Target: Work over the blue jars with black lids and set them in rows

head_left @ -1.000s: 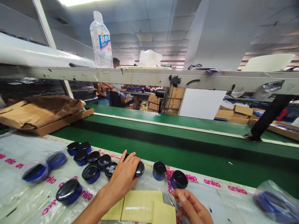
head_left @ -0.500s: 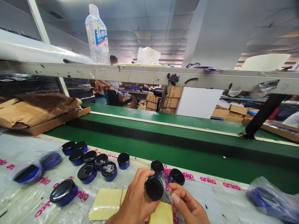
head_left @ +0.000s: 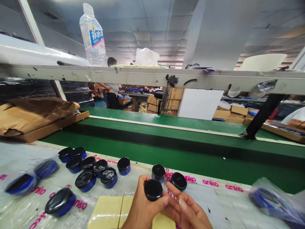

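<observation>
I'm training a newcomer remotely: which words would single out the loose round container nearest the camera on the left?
Below the long green belt lies the pink-printed table. On its left, nearer the camera than the cluster of black-topped containers, stands a lone container. Unlike the two bagged ones further left, it is unwrapped.

Work surface [head_left: 228, 206] under clear plastic and white sheeting, pink "anko" print, eleven loose blue round containers with black tops [head_left: 60, 202], mostly clustered left, two plastic-bagged containers [head_left: 21, 184] at far left, bagged blue item [head_left: 270, 200] at right, yellow sheets [head_left: 106, 211] near edge.
</observation>
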Demonstrator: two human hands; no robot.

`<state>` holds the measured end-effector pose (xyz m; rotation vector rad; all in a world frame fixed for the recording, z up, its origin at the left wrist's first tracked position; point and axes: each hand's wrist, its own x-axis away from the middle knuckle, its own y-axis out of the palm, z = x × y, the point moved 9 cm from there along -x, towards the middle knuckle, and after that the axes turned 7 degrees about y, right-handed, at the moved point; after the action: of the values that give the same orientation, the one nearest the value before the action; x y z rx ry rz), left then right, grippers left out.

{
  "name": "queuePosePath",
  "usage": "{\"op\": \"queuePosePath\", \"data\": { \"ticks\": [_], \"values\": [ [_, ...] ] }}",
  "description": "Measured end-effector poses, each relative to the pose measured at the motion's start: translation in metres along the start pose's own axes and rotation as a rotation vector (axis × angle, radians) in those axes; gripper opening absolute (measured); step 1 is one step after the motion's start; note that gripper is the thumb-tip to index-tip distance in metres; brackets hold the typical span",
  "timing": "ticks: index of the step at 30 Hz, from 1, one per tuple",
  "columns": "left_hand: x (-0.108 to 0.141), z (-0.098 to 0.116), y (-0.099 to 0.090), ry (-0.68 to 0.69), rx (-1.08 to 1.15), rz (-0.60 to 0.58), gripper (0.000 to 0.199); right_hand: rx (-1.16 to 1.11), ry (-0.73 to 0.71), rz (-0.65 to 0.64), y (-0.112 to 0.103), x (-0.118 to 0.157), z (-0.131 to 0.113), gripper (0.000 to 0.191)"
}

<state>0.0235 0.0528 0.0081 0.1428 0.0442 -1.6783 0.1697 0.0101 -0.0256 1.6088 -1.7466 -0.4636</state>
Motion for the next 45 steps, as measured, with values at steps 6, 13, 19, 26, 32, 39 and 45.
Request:
{"op": "queuePosePath", "data": {
  "ticks": [6, 13, 19, 26, 32, 39, 45],
  "values": [
    [-0.001, -0.023, 0.021, -0.187, 0.388, -0.186, 0.077, -0.054, -0.041, -0.018, -0.011, -0.005, -0.015, 0.029],
    [0.003, -0.007, 0.029, 0.030, 0.092, -0.420, 0.073, -0.003, -0.037, -0.053, -0.004, 0.001, -0.020, 0.030],
    [0.005, 0.023, 0.010, 0.453, -0.479, -0.149, 0.054, 0.161, -0.077, 0.033, -0.006, 0.001, -0.017, 0.040],
    [0.005, 0.011, 0.015, 0.483, -0.531, -0.147, 0.038, 0.341, -0.030, 0.065, -0.018, -0.008, 0.008, 0.047],
    [0.006, 0.016, 0.016, 0.463, -0.549, -0.185, 0.042, 0.517, -0.139, 0.149, -0.010, -0.001, -0.009, 0.047],
    [0.007, 0.014, 0.017, 0.471, -0.526, -0.216, 0.050, 0.552, -0.168, 0.166, -0.002, 0.004, -0.016, 0.046],
    [0.008, 0.014, 0.017, 0.452, -0.511, -0.217, 0.051, 0.548, -0.175, 0.154, -0.001, 0.004, -0.015, 0.045]
  ]
}}
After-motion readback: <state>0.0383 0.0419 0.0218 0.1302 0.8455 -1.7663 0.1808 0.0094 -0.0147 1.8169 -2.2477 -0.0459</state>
